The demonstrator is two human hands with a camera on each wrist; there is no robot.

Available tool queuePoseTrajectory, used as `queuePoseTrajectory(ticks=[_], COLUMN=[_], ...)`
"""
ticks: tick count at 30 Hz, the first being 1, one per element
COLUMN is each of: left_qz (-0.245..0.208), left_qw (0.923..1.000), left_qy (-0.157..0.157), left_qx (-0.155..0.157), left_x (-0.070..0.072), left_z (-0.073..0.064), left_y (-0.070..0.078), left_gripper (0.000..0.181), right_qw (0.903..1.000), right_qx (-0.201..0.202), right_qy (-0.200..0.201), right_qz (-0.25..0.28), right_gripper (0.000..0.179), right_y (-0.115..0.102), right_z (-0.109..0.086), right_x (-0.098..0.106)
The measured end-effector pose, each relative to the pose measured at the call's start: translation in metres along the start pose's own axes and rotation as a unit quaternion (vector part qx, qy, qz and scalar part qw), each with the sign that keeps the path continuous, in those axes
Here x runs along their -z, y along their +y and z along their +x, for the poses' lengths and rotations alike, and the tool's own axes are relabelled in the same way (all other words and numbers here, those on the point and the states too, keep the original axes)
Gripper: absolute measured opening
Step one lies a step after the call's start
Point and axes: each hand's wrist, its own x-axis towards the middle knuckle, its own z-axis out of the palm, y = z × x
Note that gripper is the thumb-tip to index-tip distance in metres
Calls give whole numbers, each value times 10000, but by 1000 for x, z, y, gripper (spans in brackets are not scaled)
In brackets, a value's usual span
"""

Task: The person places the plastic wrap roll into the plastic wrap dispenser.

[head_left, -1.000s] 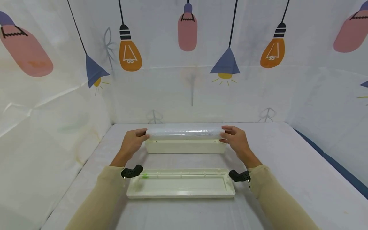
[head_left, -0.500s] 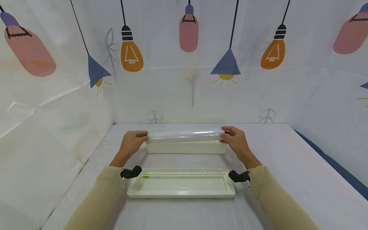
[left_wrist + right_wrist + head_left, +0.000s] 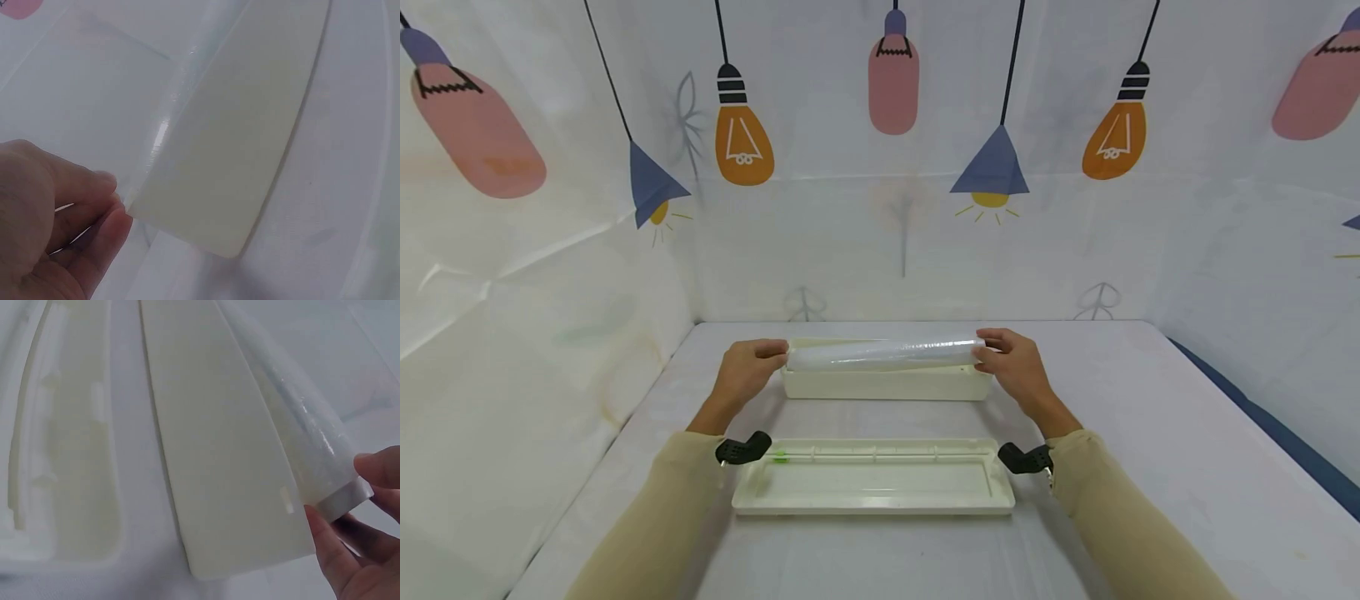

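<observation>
Starting at the left, we see our left hand [image 3: 745, 372] pinching the left end of the roll [image 3: 887, 354], just at the box's corner; exactly how much of that end lies within the pinch is hidden. Nearer us, on the tabletop [image 3: 1150, 442], lies the lid [image 3: 880, 492], roughly parallel to the box and apart from it, with a small green piece [image 3: 781, 457] on the bar toward its left end. Beyond the lid stands the box [image 3: 887, 385], uncovered, and over it we hold the roll aslant: its left end low, its right end higher, above the rim. Our right hand [image 3: 1011, 360] grasps that right end with digits on both sides of it; the right wrist view shows a greyish band there, probably the core [image 3: 345, 500], and a fingertip beside the box's corner. We judge the roll fairly light and its core stiff, while the glossy film looks thin, smooth and likely to slip or crease under a hard squeeze. So we would take hold at the two ends, on the core rather than the film, minding our fingertips near the rim. The box and lid look like stiff plastic, probably easy to nudge.
</observation>
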Motion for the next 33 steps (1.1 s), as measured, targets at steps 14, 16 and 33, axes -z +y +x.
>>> queuePoseTrajectory(ticks=[14,16,33], left_qz=[214,277,359], left_qw=[9996,9995,9992], left_qy=[48,84,118], left_qx=[165,160,136], left_x=[-7,-8,-8], left_z=[2,2,-1], left_y=[-4,-3,-6], left_gripper=[33,32,29], right_qw=[9932,9918,9833], right_qx=[243,235,54], right_qy=[-151,-203,-460], right_qz=[-1133,-1240,-1757], right_gripper=[40,40,37], right_y=[-6,-8,-12], right_z=[3,3,7], right_x=[6,7,11])
